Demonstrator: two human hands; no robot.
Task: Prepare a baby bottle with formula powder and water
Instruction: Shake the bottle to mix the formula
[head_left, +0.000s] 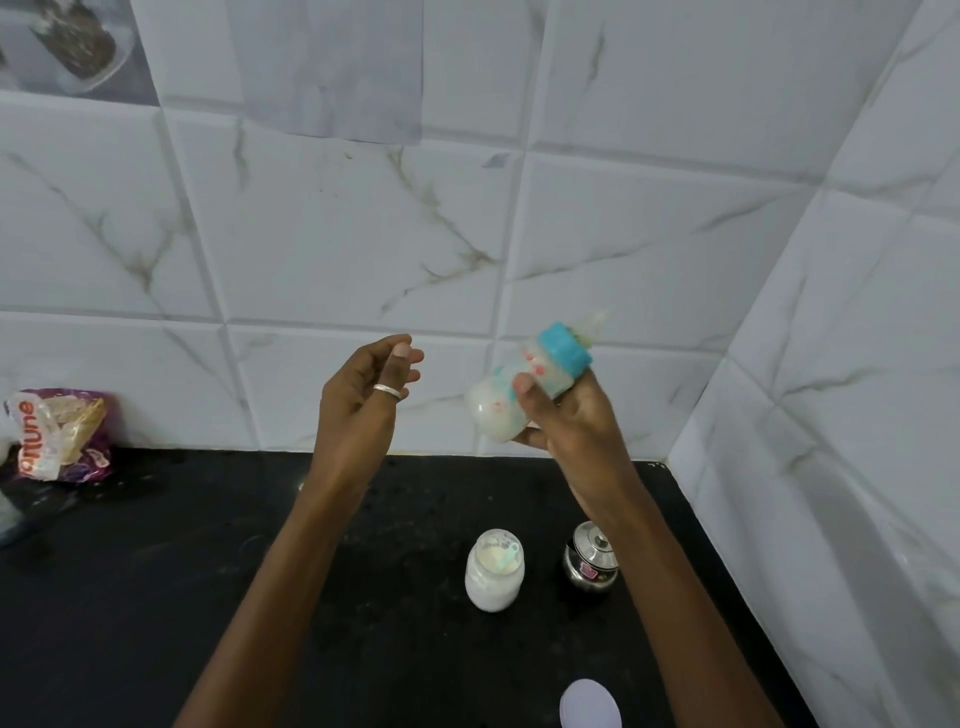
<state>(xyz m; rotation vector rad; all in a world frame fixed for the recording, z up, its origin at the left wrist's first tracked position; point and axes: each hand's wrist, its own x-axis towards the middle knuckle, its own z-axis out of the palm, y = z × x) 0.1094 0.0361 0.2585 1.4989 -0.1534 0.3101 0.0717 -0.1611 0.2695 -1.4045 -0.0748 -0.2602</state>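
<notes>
My right hand (563, 415) grips a small baby bottle (498, 402) with a blue collar and a clear teat, tilted up to the right in mid-air above the black counter. White milky liquid fills the bottle, which looks blurred. My left hand (363, 395) hangs in the air to the bottle's left, fingers loosely curled, a ring on one finger, holding nothing. Below, an open glass jar (494, 571) of white powder stands on the counter (156, 597).
A small steel pot with a lid (589, 564) stands right of the jar. A round white lid (589, 704) lies at the front edge. A crumpled snack packet (62, 436) leans against the tiled wall at left. Tiled walls close off the back and right.
</notes>
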